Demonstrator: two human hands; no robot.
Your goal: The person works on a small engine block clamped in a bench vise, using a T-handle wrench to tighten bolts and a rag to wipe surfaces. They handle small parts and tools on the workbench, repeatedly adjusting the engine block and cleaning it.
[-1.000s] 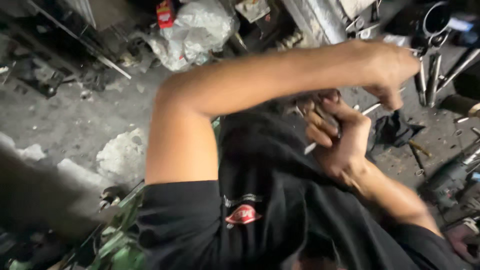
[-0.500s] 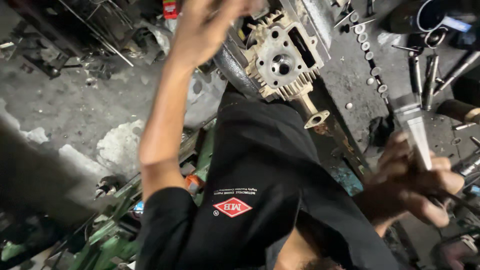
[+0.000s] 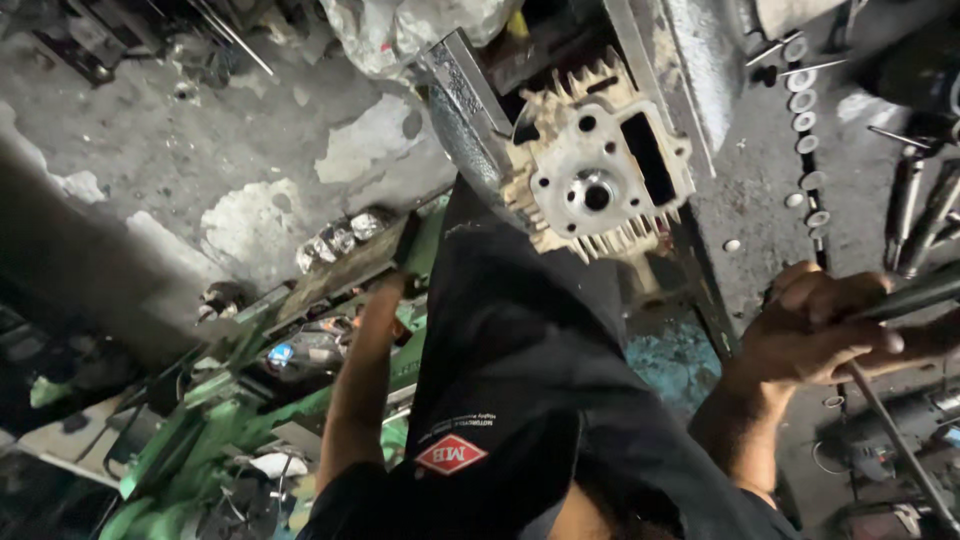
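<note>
A pale finned cylinder head sits clamped against a steel bar at the top centre, its bored face towards me. My right hand is at the right, below the head, its fingers closed round a dark metal tool handle. A thin steel rod runs down from under that hand. My left forearm reaches down to the left, and my left hand is mostly hidden where it meets a grimy green metal bar. My black shirt fills the lower middle.
A row of washers lies on the dark steel bench at the right, with round metal tools beyond. Green machine framing and clutter stand at the lower left. Cracked concrete floor and a plastic bag lie behind.
My left arm has dropped from the cylinder head to the green bar at the lower left. My right hand has risen and now grips the dark tool handle. The view has closed in on the head.
</note>
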